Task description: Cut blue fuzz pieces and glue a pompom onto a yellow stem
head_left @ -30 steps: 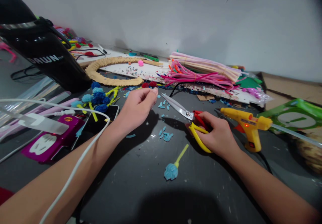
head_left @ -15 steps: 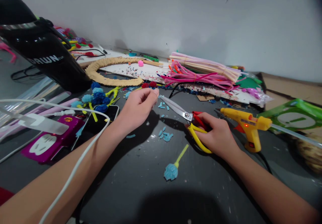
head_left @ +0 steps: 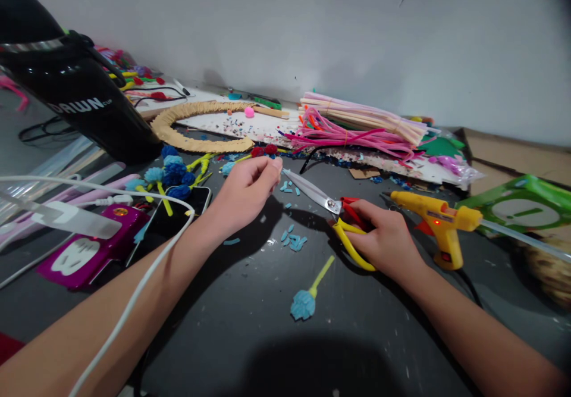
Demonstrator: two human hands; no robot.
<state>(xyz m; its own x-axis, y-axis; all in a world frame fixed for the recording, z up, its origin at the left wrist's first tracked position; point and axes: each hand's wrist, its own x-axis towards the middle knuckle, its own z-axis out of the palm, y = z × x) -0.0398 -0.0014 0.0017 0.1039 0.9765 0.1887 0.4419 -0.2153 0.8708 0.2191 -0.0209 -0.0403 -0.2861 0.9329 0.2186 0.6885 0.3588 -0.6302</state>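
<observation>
My right hand (head_left: 383,242) grips the yellow and red handles of a pair of scissors (head_left: 328,203), blades pointing up and left. My left hand (head_left: 243,191) is closed in a pinch right at the blade tips; what the fingertips hold is too small to make out. Small blue cut pieces (head_left: 292,239) lie scattered on the dark table (head_left: 250,337) between my hands. A blue tuft on a yellow stem (head_left: 307,296) lies nearer to me.
A yellow glue gun (head_left: 439,221) with a lit light stands right of my right hand. A phone (head_left: 178,212), a magenta case (head_left: 89,248), a white cable (head_left: 134,302), blue pom flowers (head_left: 173,174), a tan ring (head_left: 196,126) and pink pipe cleaners (head_left: 352,129) surround the work area.
The scissors have shifted slightly left, their tips now meeting my left fingertips. Both arms otherwise stay put.
</observation>
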